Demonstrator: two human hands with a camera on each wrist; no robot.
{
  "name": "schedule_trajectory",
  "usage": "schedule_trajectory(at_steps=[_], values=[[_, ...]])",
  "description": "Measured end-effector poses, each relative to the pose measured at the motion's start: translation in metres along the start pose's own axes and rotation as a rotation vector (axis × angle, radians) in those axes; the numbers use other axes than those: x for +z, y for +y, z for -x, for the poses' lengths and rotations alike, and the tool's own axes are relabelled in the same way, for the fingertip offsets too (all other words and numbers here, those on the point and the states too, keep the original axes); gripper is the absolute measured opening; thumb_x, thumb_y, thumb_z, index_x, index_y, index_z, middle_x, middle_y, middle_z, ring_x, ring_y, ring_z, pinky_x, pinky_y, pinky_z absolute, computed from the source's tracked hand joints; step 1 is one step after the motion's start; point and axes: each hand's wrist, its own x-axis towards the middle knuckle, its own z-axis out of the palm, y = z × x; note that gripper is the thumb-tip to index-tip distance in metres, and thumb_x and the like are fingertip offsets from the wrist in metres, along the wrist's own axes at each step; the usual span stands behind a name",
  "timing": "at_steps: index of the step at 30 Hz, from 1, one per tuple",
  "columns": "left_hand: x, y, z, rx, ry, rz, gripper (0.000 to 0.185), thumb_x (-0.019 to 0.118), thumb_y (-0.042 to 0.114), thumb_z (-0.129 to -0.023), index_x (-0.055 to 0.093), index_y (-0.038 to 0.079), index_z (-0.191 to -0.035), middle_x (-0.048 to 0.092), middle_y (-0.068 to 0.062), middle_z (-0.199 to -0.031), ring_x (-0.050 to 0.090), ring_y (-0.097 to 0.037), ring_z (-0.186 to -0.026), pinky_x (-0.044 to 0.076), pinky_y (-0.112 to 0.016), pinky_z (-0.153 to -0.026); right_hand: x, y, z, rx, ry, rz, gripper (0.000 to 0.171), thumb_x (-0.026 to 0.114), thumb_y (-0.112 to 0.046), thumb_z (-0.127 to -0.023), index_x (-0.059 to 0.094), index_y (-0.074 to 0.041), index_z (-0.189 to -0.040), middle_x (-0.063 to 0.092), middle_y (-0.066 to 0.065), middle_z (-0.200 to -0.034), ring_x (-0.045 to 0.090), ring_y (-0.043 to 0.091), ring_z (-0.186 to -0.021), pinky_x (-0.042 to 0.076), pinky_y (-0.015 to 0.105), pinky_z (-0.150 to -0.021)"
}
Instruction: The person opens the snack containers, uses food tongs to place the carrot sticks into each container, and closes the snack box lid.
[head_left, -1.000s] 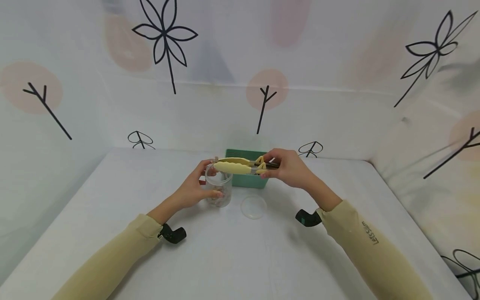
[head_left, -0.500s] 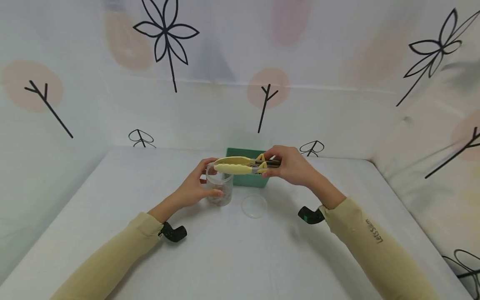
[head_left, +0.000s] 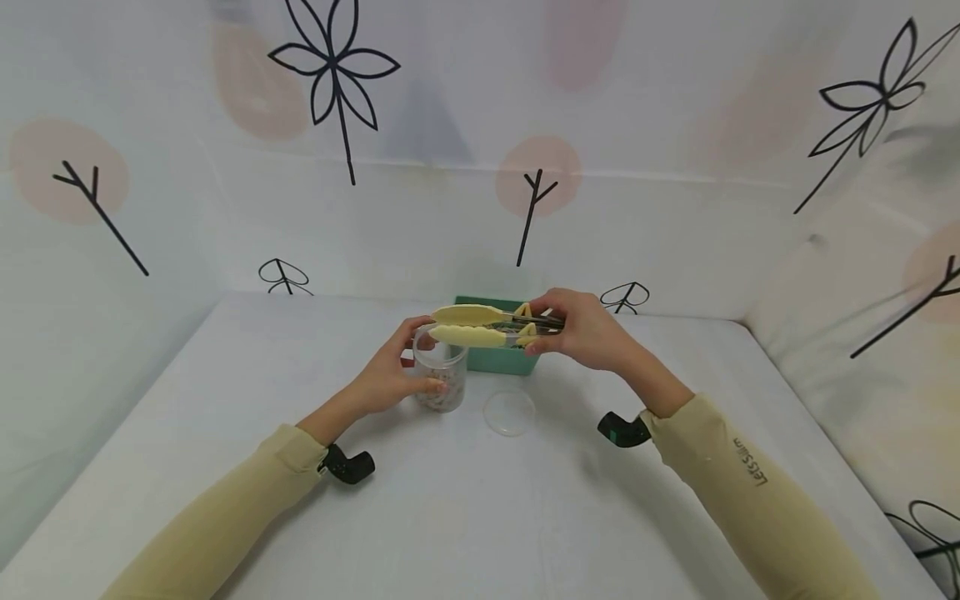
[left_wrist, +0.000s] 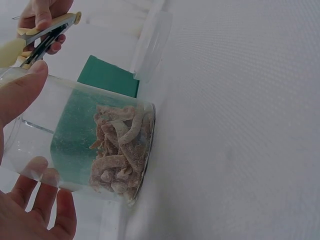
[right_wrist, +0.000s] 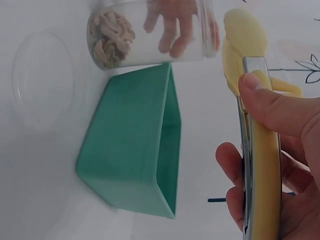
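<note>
My left hand (head_left: 386, 375) grips a clear jar (head_left: 440, 360) that stands upright on the white table, with the thumb in front and fingers round the far side. Brownish, dusty-looking curled pieces (left_wrist: 122, 150) fill roughly its lower part, and its mouth is uncovered. With my right hand (head_left: 588, 332) I hold kitchen tongs (head_left: 480, 337) level, their yellow scalloped tips just over the jar's rim. A small gap shows between the tips, with nothing seen in it. In the right wrist view my thumb presses along one arm of the tongs (right_wrist: 265, 165).
A green rectangular box (head_left: 502, 361) stands behind the jar to the right, under the tongs, its inside mostly hidden. In front of it a clear round lid (head_left: 509, 413) lies flat on the table (head_left: 450, 517). A patterned cloth wall (head_left: 420, 233) rises behind.
The upper arm of the tongs has lifted a little and the tips have spread slightly apart. My left hand and the jar stay in place.
</note>
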Motion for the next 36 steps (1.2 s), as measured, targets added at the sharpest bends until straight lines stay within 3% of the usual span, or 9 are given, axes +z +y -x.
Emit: schedule_trajectory(at_steps=[8,14,23,31,36], values=[[0.000,-0.003,-0.002,-0.006,0.002,0.030,0.093,0.087,0.012,-0.078,0.032,0.025,-0.151,0.052,-0.011,-0.141,0.047,-0.029,-0.124,0.040,-0.054,-0.099,-0.010,0.014,0.000,0.112,0.042,0.027,0.059,0.085,-0.018,-0.082,0.060,-0.004,-0.133,0.063,0.012,-0.121,0.064,0.028,-0.101,0.053,0.044,-0.085],[0.002,-0.002,-0.002,-0.012,0.002,0.029,0.096,0.085,0.007,-0.079,0.028,0.020,-0.154,0.049,-0.018,-0.143,0.045,-0.035,-0.125,0.039,-0.057,-0.100,-0.015,0.032,-0.001,0.181,0.047,0.129,0.063,0.085,-0.021,-0.081,0.057,-0.003,-0.134,0.061,0.015,-0.125,0.061,0.030,-0.105,0.050,0.048,-0.089],[-0.001,0.032,0.009,-0.010,-0.005,0.027,0.088,0.082,0.002,-0.081,0.031,0.011,-0.151,0.048,-0.024,-0.141,0.046,-0.041,-0.124,0.040,-0.058,-0.099,-0.014,0.039,-0.005,0.174,-0.051,0.325,0.067,0.086,-0.025,-0.080,0.058,-0.003,-0.136,0.063,0.013,-0.123,0.066,0.024,-0.096,0.052,0.045,-0.081],[0.000,0.035,0.008,-0.002,-0.004,0.028,0.089,0.083,0.003,-0.080,0.030,0.011,-0.152,0.048,-0.024,-0.140,0.046,-0.042,-0.123,0.039,-0.059,-0.099,-0.013,0.033,-0.010,0.203,-0.111,0.459,0.071,0.086,-0.030,-0.078,0.058,-0.006,-0.138,0.062,0.010,-0.120,0.064,0.022,-0.094,0.052,0.045,-0.077],[0.000,0.035,0.008,-0.010,0.003,0.033,0.089,0.083,0.003,-0.080,0.031,0.011,-0.151,0.048,-0.024,-0.139,0.046,-0.041,-0.124,0.040,-0.058,-0.098,-0.007,0.028,-0.019,0.228,-0.155,0.509,0.073,0.084,-0.035,-0.080,0.055,-0.008,-0.142,0.059,0.011,-0.128,0.061,0.026,-0.099,0.052,0.046,-0.078]])
